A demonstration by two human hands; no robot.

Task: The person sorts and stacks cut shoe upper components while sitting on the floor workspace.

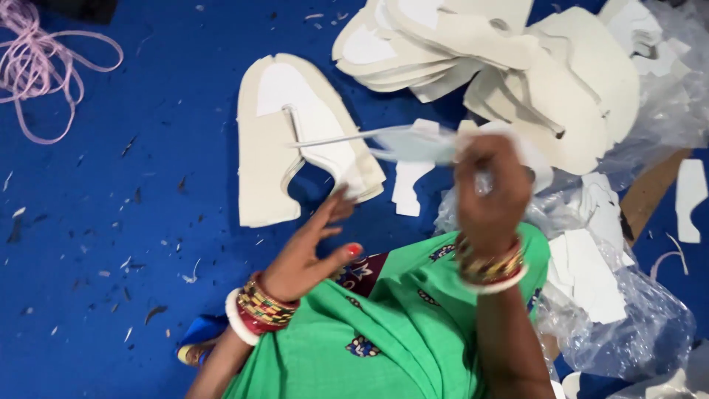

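Note:
My right hand [489,191] is raised and closed on a thin pale backing strip [402,142] that blurs out to the left above the blue floor. My left hand [310,247] hovers open, fingers spread, its fingertips close to the lower right corner of a cream shoe-upper cut piece [266,159]. That piece lies flat on the blue surface with a white lining patch on it. Both wrists wear bangles, and green cloth covers my lap.
A heap of similar cream cut pieces [517,59] lies at the top right. Crumpled clear plastic [635,318] with white scraps fills the right side. A pink cord [37,59] is coiled at the top left. Small trimmings dot the blue floor [111,222].

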